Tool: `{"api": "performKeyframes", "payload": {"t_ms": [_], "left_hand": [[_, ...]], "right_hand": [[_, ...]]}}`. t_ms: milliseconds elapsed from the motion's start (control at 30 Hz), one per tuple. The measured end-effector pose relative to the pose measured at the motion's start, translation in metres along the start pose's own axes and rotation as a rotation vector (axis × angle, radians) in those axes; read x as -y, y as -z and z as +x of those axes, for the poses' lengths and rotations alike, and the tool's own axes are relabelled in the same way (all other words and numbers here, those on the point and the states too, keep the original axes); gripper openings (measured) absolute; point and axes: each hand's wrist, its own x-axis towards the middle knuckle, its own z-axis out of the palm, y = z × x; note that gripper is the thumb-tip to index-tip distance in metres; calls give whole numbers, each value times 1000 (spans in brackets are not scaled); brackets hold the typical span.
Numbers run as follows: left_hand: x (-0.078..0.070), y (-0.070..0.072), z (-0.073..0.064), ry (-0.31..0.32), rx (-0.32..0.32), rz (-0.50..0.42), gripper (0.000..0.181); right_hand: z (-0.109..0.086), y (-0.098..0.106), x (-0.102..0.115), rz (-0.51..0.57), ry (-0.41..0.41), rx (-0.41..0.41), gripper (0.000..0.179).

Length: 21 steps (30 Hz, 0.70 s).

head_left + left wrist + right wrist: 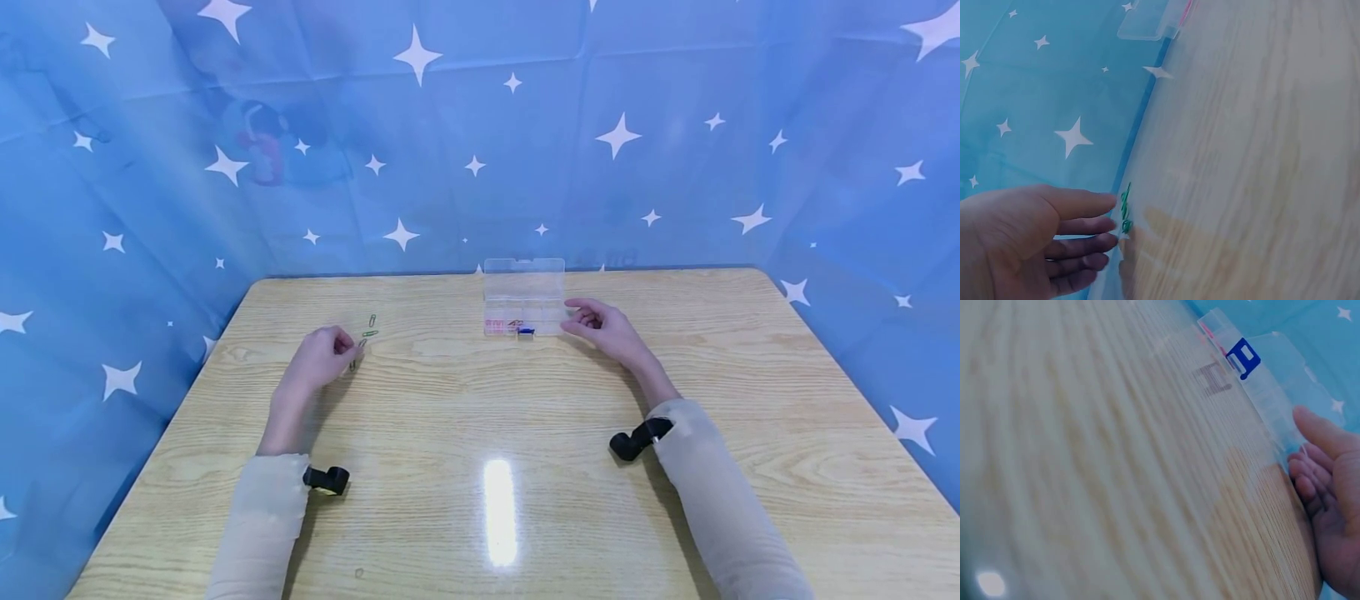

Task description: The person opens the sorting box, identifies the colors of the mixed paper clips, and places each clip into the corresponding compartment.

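My left hand (pixel 324 357) is at the left of the table, its fingertips beside several green paper clips (pixel 371 333). In the left wrist view, the fingers (pixel 1088 203) extend loosely toward the clips (pixel 1125 212), and no clip shows between them. A clear plastic compartment box (pixel 525 304) stands at the back middle with its lid raised. Pink and red small items (pixel 495 325) lie in its front left compartments. At its front edge is a blue piece (pixel 1243 358) with a rectangular opening. My right hand (pixel 603 329) rests at the box's right end, thumb and fingers apart.
The wooden table (pixel 450 400) ends at a blue curtain (pixel 525 125) with white stars behind the box. A bright light reflection (pixel 500 512) lies on the front middle of the tabletop. Black camera mounts (pixel 637 439) sit on both wrists.
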Motion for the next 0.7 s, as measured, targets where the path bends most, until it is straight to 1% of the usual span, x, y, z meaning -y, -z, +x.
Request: {"api": "performKeyframes", "payload": {"t_ms": [100,167,233,467,700], "left_hand": [[0,4,-3,50,68,-12,25],[0,7,-5,68,95,-21,25],[-1,9,-7,77,109,-27,24],[-2,11,-9,79,115,-38,19],[1,11,-8,47,112,-39,17]], "right_hand": [[0,0,1,0,-4,0,54],[0,0,1,-1,-7,1,54],[0,0,1,0,-8,2,54],[-1,0,1,-5,1,4,53],[-1,0,2,-3,4,5,53]]}}
